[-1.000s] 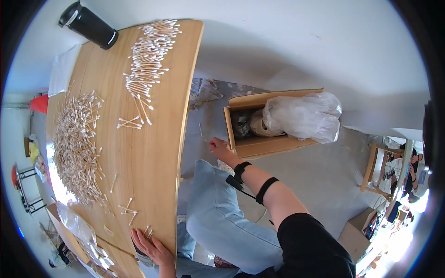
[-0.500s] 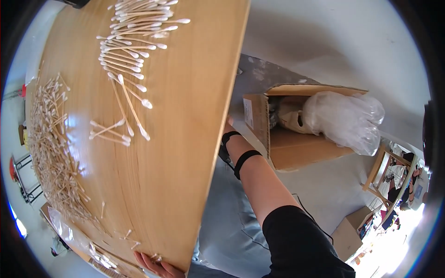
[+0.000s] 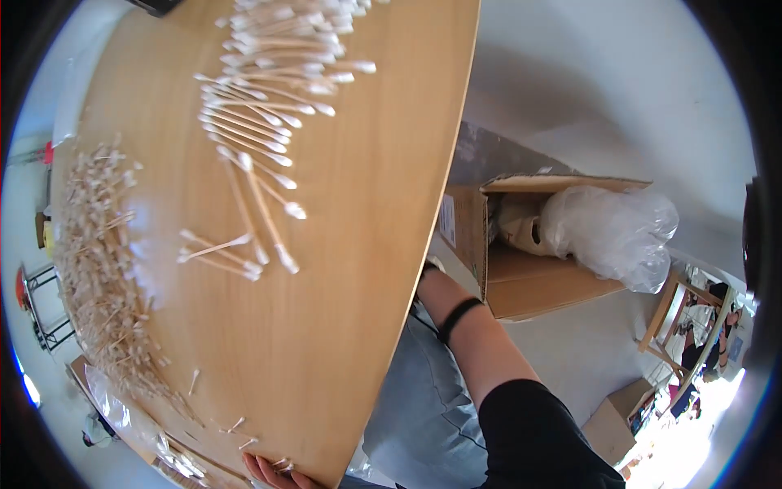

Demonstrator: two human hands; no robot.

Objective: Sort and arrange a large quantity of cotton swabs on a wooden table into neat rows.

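Note:
My left hand (image 3: 269, 473) is at the table's lower edge, its fingers closed around a few cotton swabs (image 3: 283, 465) whose white tips show between them. My right forearm, with a black strap (image 3: 459, 319), reaches behind the table's edge. The right hand's fingers are hidden there. On the wooden table (image 3: 342, 326), a row of cotton swabs (image 3: 252, 126) lies roughly side by side towards the top. Several loose swabs (image 3: 220, 253) lie crossed below the row. A large heap of cotton swabs (image 3: 106, 269) spreads along the left side.
An open cardboard box (image 3: 521, 301) beside the table holds a clear plastic bag (image 3: 611, 232). A clear plastic wrapper (image 3: 106, 399) lies at the lower left. Further off at the right are a wooden stool (image 3: 660, 322), another carton (image 3: 615, 424) and a person (image 3: 721, 338).
The table and box have shifted right and slightly down in the view. My right hand has slipped further out of sight behind the table's edge. My left hand stays by the lower edge.

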